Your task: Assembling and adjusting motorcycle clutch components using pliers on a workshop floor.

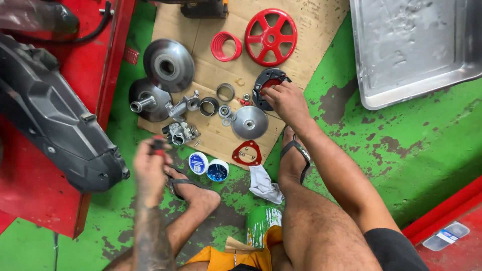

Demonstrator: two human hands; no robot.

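Note:
My right hand (283,100) reaches onto a sheet of cardboard (306,25) and grips the edge of a round black part with a red centre (267,80). My left hand (150,163) is raised near my left foot and closed around a small red-handled tool (158,144). Between the hands lie a silver dished disc (249,122), small rings and bearings (225,111), a carburettor-like metal part (181,131) and a red triangular plate (246,153).
A red spoked wheel (271,36), a red ring (226,46) and two grey pulley halves (168,65) lie on the cardboard. An open tub of blue grease (217,170) with its lid (198,163), a white rag (263,185), a metal tray (406,50), a black engine cover (50,120).

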